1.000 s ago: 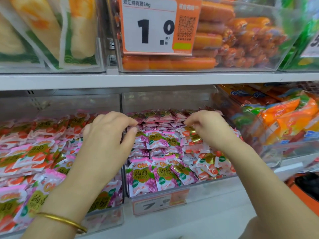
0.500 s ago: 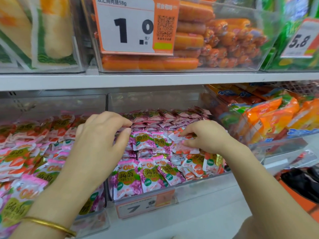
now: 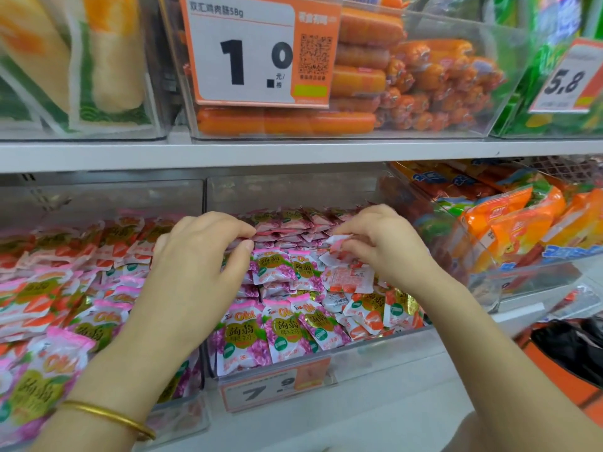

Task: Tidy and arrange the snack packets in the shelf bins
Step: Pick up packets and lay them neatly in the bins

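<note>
Right hand [image 3: 388, 252]: thumb and fingertips pinch red-white packet [image 3: 339, 247] at its 9 o'clock, above middle bin [image 3: 375, 344]. Left hand [image 3: 195, 275]: fingers curled onto purple packets [image 3: 277, 265] at its 2 o'clock; cannot tell if gripping. Risks: pinch on slick corner may slip, so packet drops among purple rows. Left forearm could sweep purple packets over bin front, 6 o'clock.
</note>
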Demonstrator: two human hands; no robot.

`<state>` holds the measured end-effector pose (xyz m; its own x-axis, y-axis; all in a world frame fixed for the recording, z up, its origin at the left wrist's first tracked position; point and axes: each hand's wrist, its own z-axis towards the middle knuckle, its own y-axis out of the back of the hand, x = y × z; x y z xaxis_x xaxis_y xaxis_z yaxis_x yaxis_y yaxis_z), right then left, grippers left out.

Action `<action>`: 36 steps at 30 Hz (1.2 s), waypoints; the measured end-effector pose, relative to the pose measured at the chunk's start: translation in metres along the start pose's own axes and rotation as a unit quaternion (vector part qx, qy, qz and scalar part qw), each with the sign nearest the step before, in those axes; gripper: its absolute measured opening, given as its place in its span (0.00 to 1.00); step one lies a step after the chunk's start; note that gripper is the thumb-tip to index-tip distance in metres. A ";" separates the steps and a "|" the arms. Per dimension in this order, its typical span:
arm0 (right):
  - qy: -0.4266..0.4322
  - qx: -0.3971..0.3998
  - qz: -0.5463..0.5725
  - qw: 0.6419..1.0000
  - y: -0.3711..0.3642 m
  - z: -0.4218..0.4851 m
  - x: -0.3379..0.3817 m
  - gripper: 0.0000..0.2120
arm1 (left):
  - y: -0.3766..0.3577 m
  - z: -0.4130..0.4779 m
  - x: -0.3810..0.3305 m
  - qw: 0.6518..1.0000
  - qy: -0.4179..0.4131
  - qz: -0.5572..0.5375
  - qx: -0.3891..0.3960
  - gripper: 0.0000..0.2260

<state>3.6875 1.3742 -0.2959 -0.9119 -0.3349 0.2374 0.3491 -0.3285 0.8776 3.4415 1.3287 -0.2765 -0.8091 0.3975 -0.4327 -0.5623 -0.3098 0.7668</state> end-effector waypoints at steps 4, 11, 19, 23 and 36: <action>0.071 -0.072 0.133 0.986 0.009 -0.001 0.017 0.09 | 0.003 -0.003 -0.008 0.994 0.039 -0.106 0.003 0.12; 0.190 -0.140 0.272 0.933 0.009 -0.008 0.074 0.11 | 0.019 -0.008 -0.021 0.887 0.156 -0.430 0.058 0.07; 0.166 -0.024 0.452 0.876 -0.006 -0.011 0.140 0.22 | 0.054 -0.027 0.012 0.836 0.226 -0.500 -0.008 0.23; 0.077 0.000 0.564 0.822 -0.012 -0.007 0.172 0.17 | 0.070 -0.039 0.038 0.852 0.234 -0.466 -0.043 0.28; -0.006 0.275 0.475 0.836 -0.051 0.042 0.287 0.16 | 0.141 -0.095 0.116 0.918 0.242 -0.313 -0.011 0.12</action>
<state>3.3986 1.3317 -0.2555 -0.2829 -0.2026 0.9375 0.7678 0.5379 0.3480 3.2523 1.2494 -0.2638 -0.3039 0.0756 -0.9497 -0.9423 -0.1707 0.2880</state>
